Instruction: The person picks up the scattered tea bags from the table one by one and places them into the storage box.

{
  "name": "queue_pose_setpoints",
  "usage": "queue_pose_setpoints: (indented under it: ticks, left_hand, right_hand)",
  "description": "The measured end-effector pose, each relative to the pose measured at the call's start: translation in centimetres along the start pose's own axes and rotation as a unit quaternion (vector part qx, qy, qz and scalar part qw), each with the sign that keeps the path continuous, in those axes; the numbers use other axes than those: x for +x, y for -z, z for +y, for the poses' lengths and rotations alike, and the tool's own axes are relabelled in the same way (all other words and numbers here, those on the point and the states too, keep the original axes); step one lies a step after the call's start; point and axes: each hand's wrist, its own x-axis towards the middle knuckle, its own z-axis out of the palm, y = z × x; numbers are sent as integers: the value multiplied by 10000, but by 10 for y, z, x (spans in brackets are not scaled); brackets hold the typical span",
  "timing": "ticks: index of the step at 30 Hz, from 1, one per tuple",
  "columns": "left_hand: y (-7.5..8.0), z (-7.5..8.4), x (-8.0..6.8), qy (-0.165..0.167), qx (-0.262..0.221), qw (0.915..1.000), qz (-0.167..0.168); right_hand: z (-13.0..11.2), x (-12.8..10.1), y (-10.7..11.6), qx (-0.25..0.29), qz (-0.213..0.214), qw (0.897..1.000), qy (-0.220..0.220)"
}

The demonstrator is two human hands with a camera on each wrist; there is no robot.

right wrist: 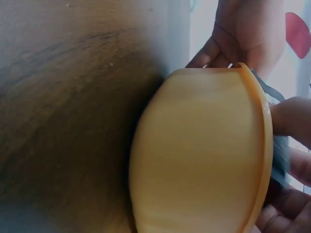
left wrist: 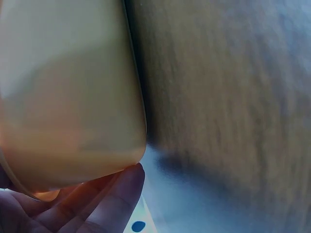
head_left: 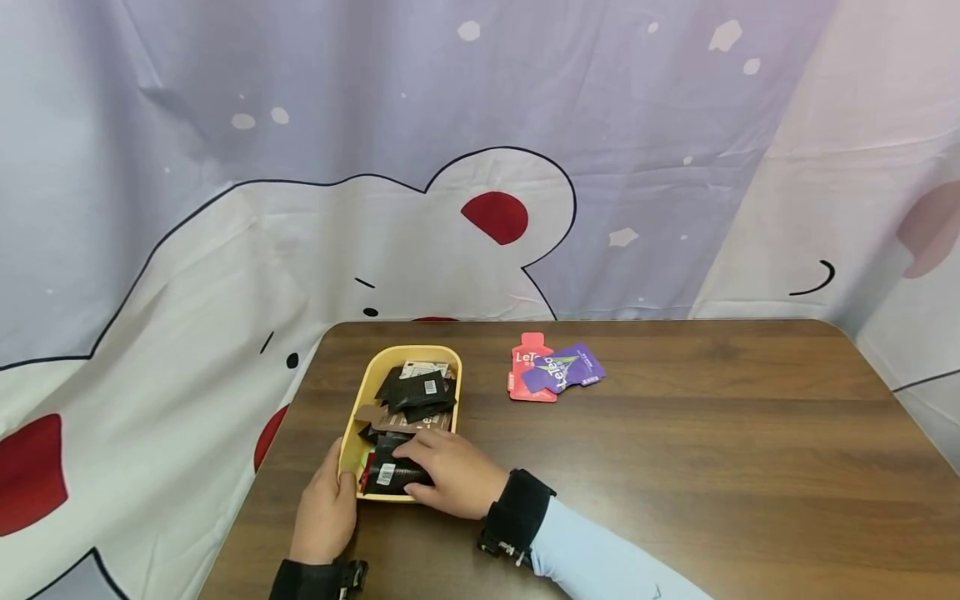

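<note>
The left hand (head_left: pixel 324 510) grips the near left corner of the yellow tray (head_left: pixel 372 382), thumb hooked over the rim and fingers curled against the outer wall, as the left wrist view shows from below. Just to its right the right hand (head_left: pixel 450 472) reaches over the tray's near end, fingers curled down on a dark packet (head_left: pixel 392 473) with a white barcode label; it appears to pinch that packet, though the fingertips are partly hidden. The packet lies directly under this hand, its long axis running roughly left to right across the tray's near end, so the right hand is the nearer one. The tray's own long axis runs away from both hands, tilted slightly rightward, with more dark packets (head_left: pixel 416 392) heaped beyond the fingers. Farther off, right of the grip, a red pouch (head_left: pixel 528 354) and a purple pouch (head_left: pixel 564 367) overlap on the brown table (head_left: pixel 712 450).
</note>
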Motion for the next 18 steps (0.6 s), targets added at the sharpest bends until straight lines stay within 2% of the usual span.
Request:
queue_pose_setpoints:
  ticks: [7, 18]
  left_hand:
    - [0, 0, 0, 47, -45, 10000, -15]
    - [1, 1, -1, 137, -49, 9999, -42]
  right_hand:
    - [1, -3, 11, 123, 2, 9999, -114]
    - [13, -11, 33, 656, 463, 9965, -224]
